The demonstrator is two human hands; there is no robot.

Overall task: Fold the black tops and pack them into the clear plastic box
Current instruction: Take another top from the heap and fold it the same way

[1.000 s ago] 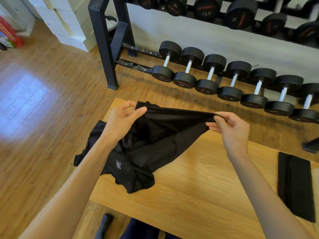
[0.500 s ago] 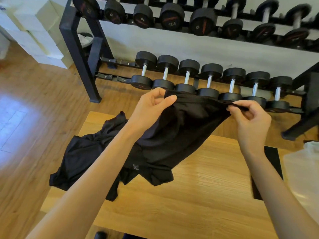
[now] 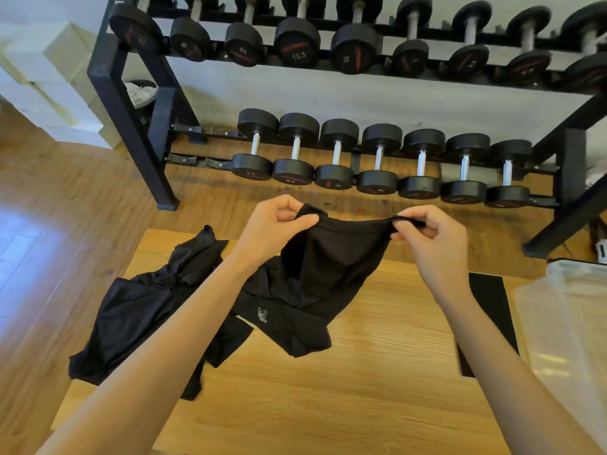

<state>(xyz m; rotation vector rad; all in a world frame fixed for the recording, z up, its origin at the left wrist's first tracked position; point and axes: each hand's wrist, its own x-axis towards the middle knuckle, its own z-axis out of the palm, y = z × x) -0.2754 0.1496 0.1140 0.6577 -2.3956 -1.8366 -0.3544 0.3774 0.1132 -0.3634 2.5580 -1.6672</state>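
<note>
Above the counter (image 3: 361, 389), both hands (image 3: 272, 224) (image 3: 430, 238) pinch an unfolded top (image 3: 328, 267); beside the box (image 3: 571, 323), one folded piece (image 3: 489, 310) waits.

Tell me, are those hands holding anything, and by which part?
Yes. The left hand and the right hand each pinch the top edge of one black top, stretched between them; its lower part rests on the wooden table.
</note>
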